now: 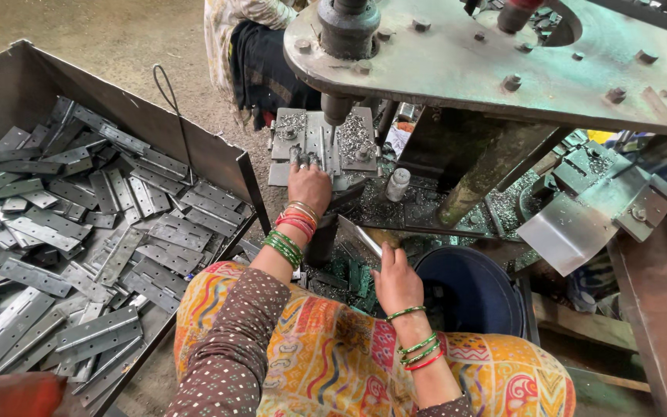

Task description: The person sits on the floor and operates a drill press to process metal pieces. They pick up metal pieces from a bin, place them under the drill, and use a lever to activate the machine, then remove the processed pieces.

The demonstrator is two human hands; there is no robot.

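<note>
Both hands reach forward from my lap, bangles at each wrist. My left hand (309, 188) stretches to the press bed (322, 143) and its fingers are pinched on a small metal piece (303, 159) lying there, just under the dark ram (336, 108) that hangs from the heavy grey press frame (503, 69). My right hand (397, 282) is lower and nearer to me, fingers closed on the near end of a shiny metal strip (360, 238) that slants up toward the press. Just to the right of that hand sits a round blue bucket (476, 289). Metal chips litter the ground around the base of the press, and a small white bottle (397, 184) stands among them. On my left is a big open steel bin (156, 127), heaped with flat grey hinges (79, 232) lying every which way. A bent wire (173, 108) rises behind the bin's far wall. Beyond the press, another person's dark and patterned clothing (252, 54) shows, apart from my own hands.
</note>
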